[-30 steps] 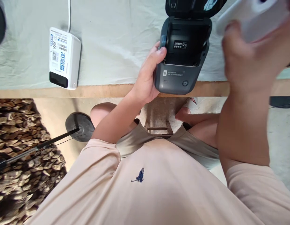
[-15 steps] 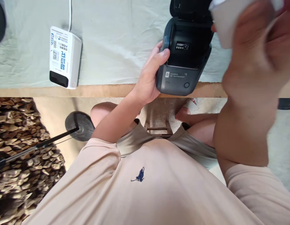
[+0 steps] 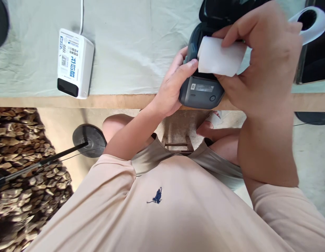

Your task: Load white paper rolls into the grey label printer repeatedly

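Note:
A dark grey label printer (image 3: pixel 201 91) with its lid open stands at the table's front edge. My left hand (image 3: pixel 175 84) grips its left side, thumb against the open bay. My right hand (image 3: pixel 259 59) holds a white paper roll (image 3: pixel 220 57) right over the printer's open compartment, fingers wrapped round it. The roll and the hand hide most of the bay.
A white power-bank-like box (image 3: pixel 73 63) with a cable lies on the grey-green tablecloth (image 3: pixel 131 42) to the left. A white ring-shaped object (image 3: pixel 310 19) sits at the far right. Below the wooden table edge (image 3: pixel 112 100) are my knees, a stool and a black round stand base (image 3: pixel 89 140).
My right hand has come down from the upper right with the white roll and now holds it over the open printer. The left hand stays on the printer's side.

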### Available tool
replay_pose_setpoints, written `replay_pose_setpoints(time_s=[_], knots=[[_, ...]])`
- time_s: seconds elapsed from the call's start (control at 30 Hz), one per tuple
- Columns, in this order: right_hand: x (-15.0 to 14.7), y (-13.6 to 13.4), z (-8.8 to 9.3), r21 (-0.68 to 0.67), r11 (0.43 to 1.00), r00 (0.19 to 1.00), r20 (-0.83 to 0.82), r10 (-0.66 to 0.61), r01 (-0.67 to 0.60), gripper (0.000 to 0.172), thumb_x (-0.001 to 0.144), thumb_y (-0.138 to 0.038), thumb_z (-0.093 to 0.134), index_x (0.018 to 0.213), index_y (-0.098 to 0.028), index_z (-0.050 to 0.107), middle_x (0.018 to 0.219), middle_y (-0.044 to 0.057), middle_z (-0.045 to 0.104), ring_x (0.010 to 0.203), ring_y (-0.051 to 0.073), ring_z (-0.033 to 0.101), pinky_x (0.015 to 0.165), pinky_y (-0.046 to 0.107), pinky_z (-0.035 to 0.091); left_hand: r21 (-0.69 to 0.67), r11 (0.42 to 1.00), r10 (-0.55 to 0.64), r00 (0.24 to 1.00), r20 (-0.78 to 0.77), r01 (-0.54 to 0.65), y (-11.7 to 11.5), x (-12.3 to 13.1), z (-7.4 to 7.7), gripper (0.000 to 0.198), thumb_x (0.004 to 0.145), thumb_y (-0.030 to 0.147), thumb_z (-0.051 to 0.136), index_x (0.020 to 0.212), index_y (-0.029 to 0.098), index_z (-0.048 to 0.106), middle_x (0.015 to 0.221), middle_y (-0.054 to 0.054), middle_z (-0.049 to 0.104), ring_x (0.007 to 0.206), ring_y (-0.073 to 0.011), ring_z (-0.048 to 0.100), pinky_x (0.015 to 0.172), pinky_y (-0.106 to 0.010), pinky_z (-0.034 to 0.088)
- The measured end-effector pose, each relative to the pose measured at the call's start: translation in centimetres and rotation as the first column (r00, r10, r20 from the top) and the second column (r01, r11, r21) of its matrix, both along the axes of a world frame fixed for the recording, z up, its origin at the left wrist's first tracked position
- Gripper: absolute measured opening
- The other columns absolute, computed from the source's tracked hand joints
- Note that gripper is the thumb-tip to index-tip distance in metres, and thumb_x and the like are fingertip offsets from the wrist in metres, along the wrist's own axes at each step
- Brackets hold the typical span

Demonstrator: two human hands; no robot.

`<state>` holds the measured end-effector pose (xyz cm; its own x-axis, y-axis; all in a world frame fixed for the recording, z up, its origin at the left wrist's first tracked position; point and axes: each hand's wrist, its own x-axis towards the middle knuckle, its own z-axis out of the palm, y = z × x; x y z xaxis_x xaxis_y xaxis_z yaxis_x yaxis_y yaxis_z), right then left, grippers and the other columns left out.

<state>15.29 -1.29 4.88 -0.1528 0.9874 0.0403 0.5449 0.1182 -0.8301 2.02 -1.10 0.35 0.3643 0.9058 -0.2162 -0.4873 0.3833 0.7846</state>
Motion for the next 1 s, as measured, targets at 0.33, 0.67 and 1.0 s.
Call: replay_pose_setpoints(time_s=[0.33,0.67,1.0], knots=[[0.6,0.3,0.2,0.143,0.981,0.920,0.386,0.064,-0.128,0.031,0.070,-0.036,0.033,0.085,-0.011,0.043,0.098,-0.006,0.043,0.089,-0.009,0.039,0.077,0.008,0.032,0.010,1.000,0.010,1.000,0.001,-0.010,-0.3,0.1,0.2,0.027,0.073,0.028,0.028,0.097,0.018,0.034,0.088,0.001,0.049,0.087,-0.0119,0.048,0.075,-0.027,0.041],[1.8,0.5,-0.6,0.203,0.945,0.854,0.506,0.125,-0.258,0.030,0.060,-0.040,0.047,0.086,-0.026,0.052,0.096,-0.012,0.045,0.100,0.000,0.042,0.097,0.029,0.035,-0.072,0.997,0.030,0.995,0.094,-0.023,0.1,-0.2,0.1,0.018,0.070,0.032,0.032,0.082,0.021,0.041,0.075,0.003,0.051,0.084,-0.0109,0.049,0.069,-0.020,0.041],[0.7,0.0,-0.5,0.319,0.940,0.986,0.150,0.074,-0.120,0.031,0.068,-0.037,0.035,0.086,-0.016,0.051,0.085,-0.005,0.048,0.087,-0.004,0.044,0.083,0.018,0.038,0.026,0.998,-0.056,0.998,-0.003,0.057,0.0,-0.4,-0.3,0.030,0.066,0.014,0.040,0.095,0.023,0.036,0.078,0.003,0.050,0.075,-0.0105,0.054,0.062,-0.022,0.043]])
